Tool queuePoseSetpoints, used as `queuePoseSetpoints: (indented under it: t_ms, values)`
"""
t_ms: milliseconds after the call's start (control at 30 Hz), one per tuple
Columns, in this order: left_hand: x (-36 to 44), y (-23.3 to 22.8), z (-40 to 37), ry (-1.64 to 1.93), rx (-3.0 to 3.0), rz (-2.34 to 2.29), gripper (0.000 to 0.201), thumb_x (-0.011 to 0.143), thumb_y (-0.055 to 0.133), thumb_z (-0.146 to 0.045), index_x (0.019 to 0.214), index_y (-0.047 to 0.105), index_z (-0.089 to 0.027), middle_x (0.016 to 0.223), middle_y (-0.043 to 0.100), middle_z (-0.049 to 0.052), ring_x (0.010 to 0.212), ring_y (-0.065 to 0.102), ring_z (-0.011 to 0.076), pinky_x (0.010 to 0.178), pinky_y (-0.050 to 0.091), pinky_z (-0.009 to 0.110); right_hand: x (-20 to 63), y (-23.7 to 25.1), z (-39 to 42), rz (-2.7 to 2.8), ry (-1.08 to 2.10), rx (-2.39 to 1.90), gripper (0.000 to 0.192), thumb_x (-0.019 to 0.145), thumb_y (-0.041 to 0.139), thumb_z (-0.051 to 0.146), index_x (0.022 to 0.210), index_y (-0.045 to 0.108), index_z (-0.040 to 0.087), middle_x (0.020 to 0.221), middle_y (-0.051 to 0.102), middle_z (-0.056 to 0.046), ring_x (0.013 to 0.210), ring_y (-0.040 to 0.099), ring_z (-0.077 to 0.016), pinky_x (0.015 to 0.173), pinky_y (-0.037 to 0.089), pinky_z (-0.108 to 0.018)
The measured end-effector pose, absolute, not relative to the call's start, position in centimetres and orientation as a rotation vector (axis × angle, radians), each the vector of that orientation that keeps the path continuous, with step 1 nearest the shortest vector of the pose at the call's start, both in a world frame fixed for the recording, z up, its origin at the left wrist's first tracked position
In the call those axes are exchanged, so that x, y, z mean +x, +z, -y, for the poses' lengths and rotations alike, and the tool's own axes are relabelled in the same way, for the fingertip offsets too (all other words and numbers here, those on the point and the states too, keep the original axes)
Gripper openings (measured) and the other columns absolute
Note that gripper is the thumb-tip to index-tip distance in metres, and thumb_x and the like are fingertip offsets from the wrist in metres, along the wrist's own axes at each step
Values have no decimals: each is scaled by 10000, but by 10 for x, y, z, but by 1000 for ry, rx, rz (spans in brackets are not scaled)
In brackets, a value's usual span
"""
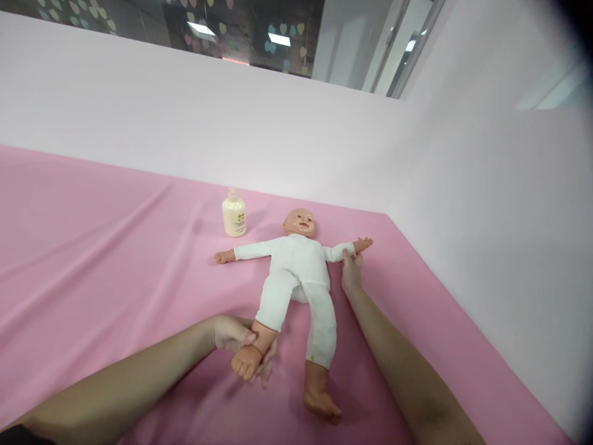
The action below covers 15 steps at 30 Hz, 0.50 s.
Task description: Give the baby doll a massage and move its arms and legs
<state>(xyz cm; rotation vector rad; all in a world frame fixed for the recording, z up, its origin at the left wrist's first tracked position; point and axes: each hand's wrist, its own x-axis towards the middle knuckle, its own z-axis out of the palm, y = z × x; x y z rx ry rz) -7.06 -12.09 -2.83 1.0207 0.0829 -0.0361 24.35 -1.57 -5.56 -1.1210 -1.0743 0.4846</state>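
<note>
A baby doll [299,259] with a white cloth body lies on its back, its head away from me and its arms spread wide. My left hand [234,334] is wrapped around the doll's ankle on the left side, thumb on top and fingers passing underneath. That foot is lifted a little toward me. On the right, my right hand [352,271] grips the doll's forearm near the wrist, with most of the fingers hidden behind it. The doll's other leg rests stretched out between my arms.
A cream pump bottle [234,215] stands left of the doll's head. Pink sheeting [115,259] with some creases covers the surface. White walls [185,117] border it at the back and right, with a window [259,37] above the back wall.
</note>
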Motion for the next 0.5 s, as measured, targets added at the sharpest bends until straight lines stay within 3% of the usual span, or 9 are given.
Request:
queuePoseSetpoints:
  t_ms: [100,233,333,500]
  values:
    - [-70,-35,119,144,901,-136,478,633,619,-634,721,592,-165,543,536,57,705,590,292,800,424,473,234,-44,22,1164,441,-1069,707,821,521,439,1422,199,252,1512,209,-83,1343,323,-211,1075,336,-425]
    - [-66,-41,114,408,729,-244,502,752,451,-676,637,496,-189,449,374,-24,613,523,199,815,417,412,224,-40,26,1293,447,-1030,629,830,528,426,1385,300,234,1421,387,-100,1281,416,-223,1049,366,-427]
    - [-62,-38,113,507,615,-300,477,784,470,-620,638,493,-166,451,375,-37,571,494,158,811,411,381,217,-45,30,1475,438,-1076,530,826,545,404,1315,429,234,1339,493,-86,1231,473,-231,1046,372,-438]
    - [-56,-33,116,563,578,-411,469,775,525,-577,621,507,-134,460,411,-21,554,508,156,760,415,369,213,-43,37,1935,304,-1093,394,833,551,367,1219,558,292,1263,578,-15,1288,411,-230,1105,300,-454]
